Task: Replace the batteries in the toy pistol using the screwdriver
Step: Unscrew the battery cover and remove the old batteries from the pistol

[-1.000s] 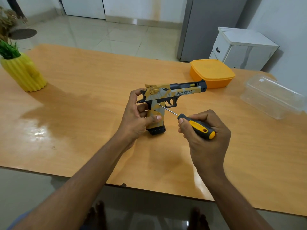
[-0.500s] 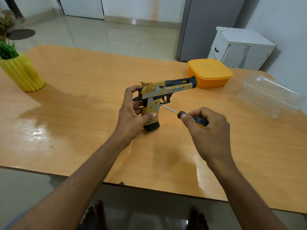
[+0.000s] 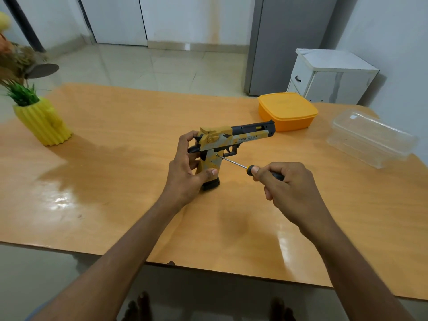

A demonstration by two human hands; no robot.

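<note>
A yellow, grey and black toy pistol (image 3: 234,140) stands upright on its grip base on the wooden table (image 3: 115,181), barrel pointing right. My left hand (image 3: 185,172) grips the pistol's handle from the left, thumb across the front of the grip. My right hand (image 3: 284,188) holds the screwdriver (image 3: 243,166) by its black and yellow handle, most of which is hidden in my fist. The metal shaft slants up and left, and its tip sits on the grip just behind the trigger.
An orange lidded box (image 3: 287,112) sits behind the pistol's muzzle. A clear plastic container (image 3: 372,137) lies at the right edge. A yellow ribbed pot with a plant (image 3: 41,119) stands at far left. A white cabinet (image 3: 328,75) stands beyond the table.
My right hand has rolled over the screwdriver handle, hiding its yellow part. The camera tilted up slightly; the pistol and left hand keep the same hold.
</note>
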